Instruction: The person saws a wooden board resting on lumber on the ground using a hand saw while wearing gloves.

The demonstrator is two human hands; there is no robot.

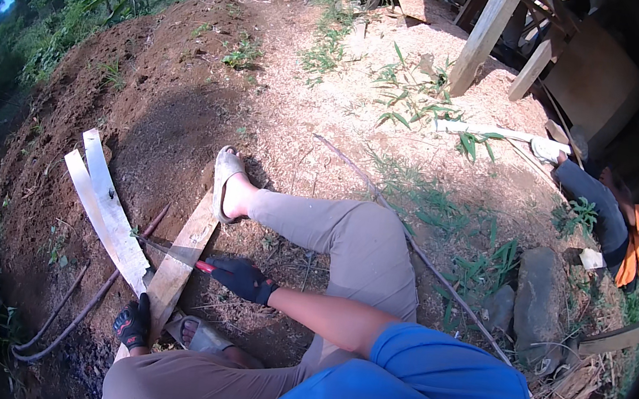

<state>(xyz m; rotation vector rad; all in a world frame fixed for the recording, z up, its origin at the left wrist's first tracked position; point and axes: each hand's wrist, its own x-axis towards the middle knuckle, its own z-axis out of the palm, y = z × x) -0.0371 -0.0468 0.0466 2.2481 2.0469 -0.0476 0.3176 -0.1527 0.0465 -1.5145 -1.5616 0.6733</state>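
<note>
My left hand (133, 323), in a black glove, is closed at the lower end of a pale flat strip (111, 215), right beside a wooden plank (186, 251). Its fingertips are partly hidden. The strip forks into two tails at its far end. In my right hand (241, 278), also gloved in black, is the red handle (204, 267) of a long tool. Its narrow dark blade (164, 250) crosses above the plank and points left, its tip by the strip's edge. What kind of blade it is cannot be made out. My sandalled foot (228, 185) rests at the plank's far end.
Dark sticks (91, 303) lie left of the plank, and a long thin branch (437, 272) runs along my right. Farther right are a large stone (537, 307) and another person's leg (593, 201). Wooden posts (486, 39) stand at the back right. A soil bank (109, 112) rises left.
</note>
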